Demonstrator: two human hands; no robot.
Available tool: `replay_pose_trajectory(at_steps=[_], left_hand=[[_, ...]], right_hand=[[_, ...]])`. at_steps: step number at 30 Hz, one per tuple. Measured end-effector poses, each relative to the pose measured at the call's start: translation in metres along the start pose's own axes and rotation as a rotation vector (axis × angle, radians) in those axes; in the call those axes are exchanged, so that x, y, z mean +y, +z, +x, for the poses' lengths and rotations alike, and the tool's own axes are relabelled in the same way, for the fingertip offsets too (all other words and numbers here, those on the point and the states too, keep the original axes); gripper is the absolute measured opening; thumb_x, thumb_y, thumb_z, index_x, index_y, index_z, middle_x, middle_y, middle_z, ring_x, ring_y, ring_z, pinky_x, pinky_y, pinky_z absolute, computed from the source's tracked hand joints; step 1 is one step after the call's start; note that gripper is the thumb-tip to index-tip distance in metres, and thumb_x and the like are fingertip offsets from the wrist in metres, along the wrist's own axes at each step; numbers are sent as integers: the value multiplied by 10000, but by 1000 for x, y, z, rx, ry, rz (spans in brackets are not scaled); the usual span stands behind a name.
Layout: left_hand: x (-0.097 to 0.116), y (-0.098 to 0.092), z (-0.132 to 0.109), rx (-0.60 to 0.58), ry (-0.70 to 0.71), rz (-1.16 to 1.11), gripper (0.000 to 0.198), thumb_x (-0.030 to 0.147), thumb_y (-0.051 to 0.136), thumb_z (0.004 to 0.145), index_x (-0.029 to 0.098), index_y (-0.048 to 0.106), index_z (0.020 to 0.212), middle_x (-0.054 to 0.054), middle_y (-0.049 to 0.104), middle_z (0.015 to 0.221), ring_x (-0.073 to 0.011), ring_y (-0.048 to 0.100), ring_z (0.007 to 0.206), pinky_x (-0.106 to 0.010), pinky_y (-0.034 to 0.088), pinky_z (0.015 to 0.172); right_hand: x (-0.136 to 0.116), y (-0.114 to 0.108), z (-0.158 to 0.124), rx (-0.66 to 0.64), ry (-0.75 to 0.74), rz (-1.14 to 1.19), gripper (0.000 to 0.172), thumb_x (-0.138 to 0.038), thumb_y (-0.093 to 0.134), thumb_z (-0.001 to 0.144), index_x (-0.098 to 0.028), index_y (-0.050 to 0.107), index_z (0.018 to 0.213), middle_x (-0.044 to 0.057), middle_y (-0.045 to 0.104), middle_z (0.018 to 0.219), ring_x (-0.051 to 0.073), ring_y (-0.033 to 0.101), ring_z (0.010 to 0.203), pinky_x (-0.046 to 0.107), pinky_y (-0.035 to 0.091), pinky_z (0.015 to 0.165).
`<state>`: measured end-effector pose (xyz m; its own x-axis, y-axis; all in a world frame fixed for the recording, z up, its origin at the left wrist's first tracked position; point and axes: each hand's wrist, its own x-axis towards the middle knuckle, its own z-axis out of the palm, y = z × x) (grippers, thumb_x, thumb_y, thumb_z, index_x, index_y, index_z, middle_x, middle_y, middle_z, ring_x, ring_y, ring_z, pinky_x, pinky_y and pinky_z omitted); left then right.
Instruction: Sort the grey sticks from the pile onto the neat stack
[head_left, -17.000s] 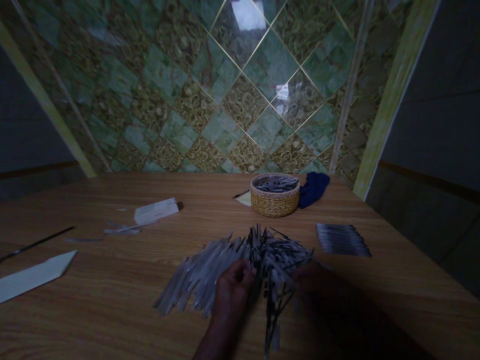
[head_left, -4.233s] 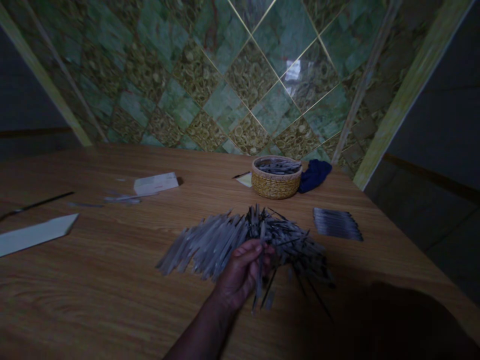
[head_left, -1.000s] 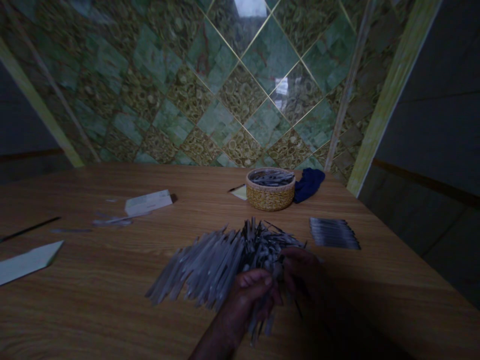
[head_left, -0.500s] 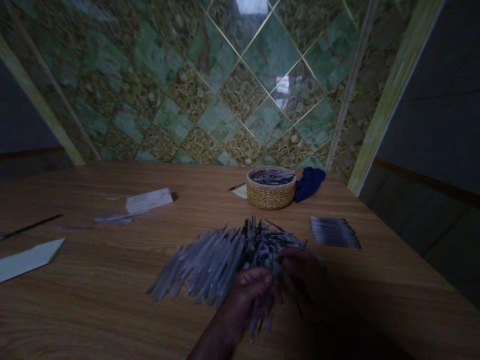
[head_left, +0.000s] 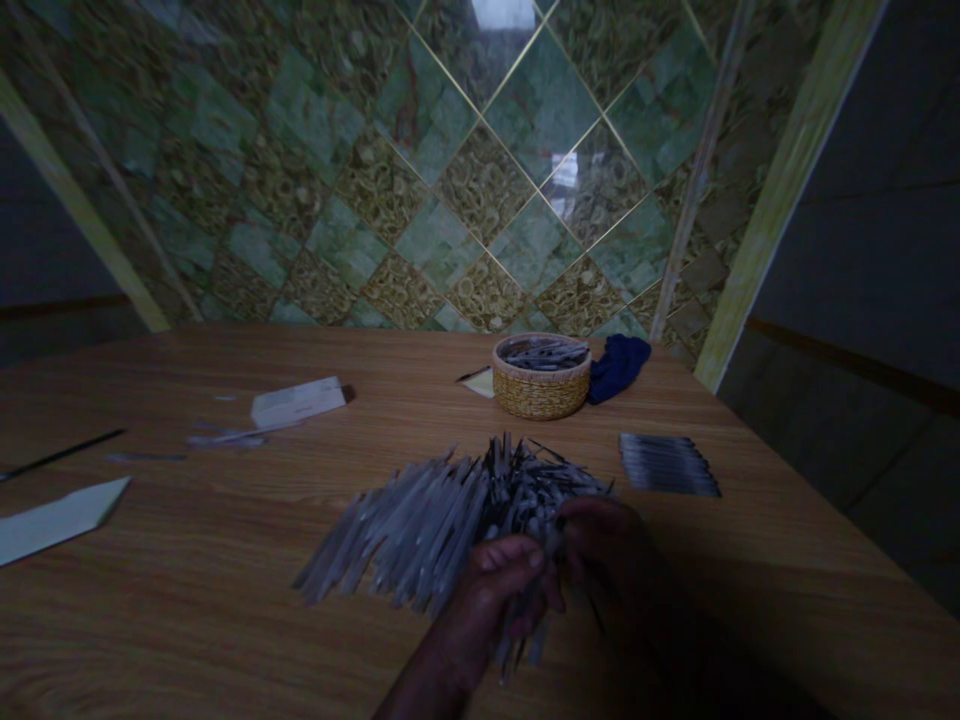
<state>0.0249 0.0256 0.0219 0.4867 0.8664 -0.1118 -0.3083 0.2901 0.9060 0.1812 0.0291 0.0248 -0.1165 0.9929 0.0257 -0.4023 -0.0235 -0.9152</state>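
A big fan-shaped heap of thin grey strips [head_left: 442,510] lies on the wooden table [head_left: 187,620] in front of me. My left hand [head_left: 495,590] is closed round a small bunch of these strips at the heap's near edge, their ends sticking out below my fingers. My right hand [head_left: 607,545] is in deep shadow just to the right, its fingers curled on the same bunch and on the heap's right side. The light is dim, so what the right fingers pinch is hard to make out.
A woven basket [head_left: 541,390] holding more strips stands at the back, with a blue cloth [head_left: 616,365] beside it. A neat row of strips [head_left: 666,465] lies to the right. White paper pieces [head_left: 298,402] [head_left: 56,518] and a dark thin rod [head_left: 60,455] lie at the left. A tiled wall rises behind.
Over the last second almost nothing moved; both hands stay on the bunch. Four seconds ago only the left hand held strips and the right was out of view.
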Motion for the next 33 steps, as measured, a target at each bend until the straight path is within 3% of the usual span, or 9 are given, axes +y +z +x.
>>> replay_pose_trajectory(at_steps=[8, 15, 25, 33], left_hand=[[5, 1, -1, 4, -5, 21, 259, 346, 620, 742, 99, 613, 662, -53, 639, 526, -35, 376, 323, -152, 211, 328], [4, 2, 0, -21, -23, 77, 299, 383, 621, 731, 103, 607, 629, -60, 640, 524, -39, 382, 328, -155, 222, 331], [3, 0, 1, 29, -31, 208, 322, 414, 642, 705, 117, 600, 589, -15, 605, 494, -34, 357, 340, -158, 210, 351], [4, 5, 0, 99, -21, 400, 315, 434, 646, 676, 130, 617, 595, -7, 619, 499, -53, 397, 338, -180, 243, 363]], right_hand=[[-12, -16, 1, -135, -145, -294, 305, -318, 667, 676, -153, 663, 933, -41, 565, 445, 56, 424, 306, 154, 330, 316], [-23, -21, 2, -173, -178, -487, 181, -300, 640, 692, -155, 685, 791, -31, 562, 462, 76, 461, 344, 178, 346, 357], [-33, -25, 3, -216, -168, -710, 161, -303, 607, 712, -145, 638, 718, -35, 526, 503, 80, 458, 428, 178, 335, 417], [-35, -28, 4, -305, -342, -970, 246, -322, 542, 761, -150, 548, 585, -53, 425, 495, 71, 390, 480, 186, 283, 467]])
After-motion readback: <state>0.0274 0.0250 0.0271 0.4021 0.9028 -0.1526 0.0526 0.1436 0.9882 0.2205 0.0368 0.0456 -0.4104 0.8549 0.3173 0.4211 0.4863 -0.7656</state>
